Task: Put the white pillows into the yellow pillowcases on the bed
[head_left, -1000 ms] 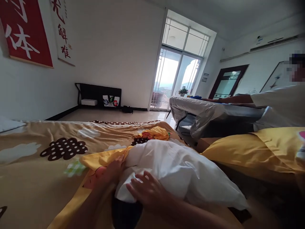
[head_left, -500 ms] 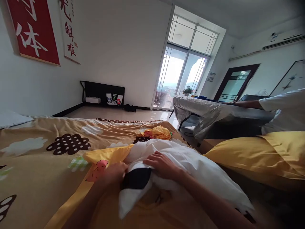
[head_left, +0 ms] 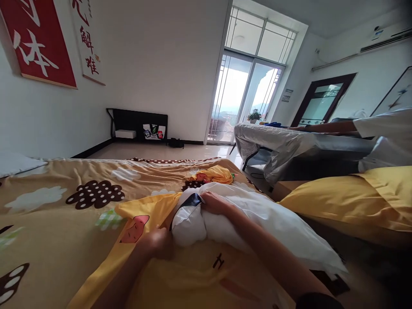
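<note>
At lower centre, the right hand (head_left: 216,203) pinched the white pillow (head_left: 267,214) — its left end by the yellow cover (head_left: 152,208), most lying outside — while the blurred left hand's (head_left: 159,242) grip couldn't be told.

Bed (head_left: 41,231) (patterned) bears yellow pillowcase (head_left: 180,274), white pillow (head_left: 273,219).

Head cam, close above left hand (head_left: 160,242) and right hand (head_left: 215,202), facing forward-down over bedding (head_left: 61,231) to far glass doors (head_left: 230,96).
</note>
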Tool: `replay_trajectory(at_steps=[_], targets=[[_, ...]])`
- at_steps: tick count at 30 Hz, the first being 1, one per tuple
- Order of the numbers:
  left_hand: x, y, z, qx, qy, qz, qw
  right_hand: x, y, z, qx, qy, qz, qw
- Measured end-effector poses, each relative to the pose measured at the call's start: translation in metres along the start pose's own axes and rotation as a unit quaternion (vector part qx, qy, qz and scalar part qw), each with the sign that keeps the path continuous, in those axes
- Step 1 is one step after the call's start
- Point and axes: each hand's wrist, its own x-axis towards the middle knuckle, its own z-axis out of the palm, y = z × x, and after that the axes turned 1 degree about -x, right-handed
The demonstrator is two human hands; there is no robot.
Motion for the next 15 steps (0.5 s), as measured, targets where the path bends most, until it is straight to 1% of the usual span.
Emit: replay_trajectory(at_steps=[2, 4, 7, 9, 12, 14, 15], targets=[[-0.017, 0.01, -0.012, 0.003, 0.002, 0.007, 1.0, 0.0, -0.003, -0.003, -0.004, -0.001, -0.007, 1.0], [-0.036, 0.019, -0.025, 0.014, 0.014, 0.036, 0.999, -0.003, -0.01, -0.005, -0.007, 0.002, -0.02, 1.0], [-0.058, 0.027, -0.038, 0.03, 0.008, 0.123, 0.992, -0.011, -0.03, 0.002, -0.049, 0.0, -0.069, 0.996], [-0.065, 0.03, -0.041, 0.038, 0.008, 0.194, 0.98, -0.019, -0.049, 0.013, -0.086, -0.013, -0.11, 0.99], [-0.066, 0.032, -0.041, 0.068, 0.016, 0.274, 0.959, -0.028, -0.08, 0.028, -0.149, -0.073, -0.196, 0.967], [-0.065, 0.034, -0.042, 0.059, 0.007, 0.306, 0.95, -0.029, -0.095, 0.025, -0.183, -0.102, -0.243, 0.947], [-0.066, 0.034, -0.043, 0.04, 0.005, 0.313, 0.949, -0.028, -0.101, 0.02, -0.182, -0.097, -0.249, 0.946]])
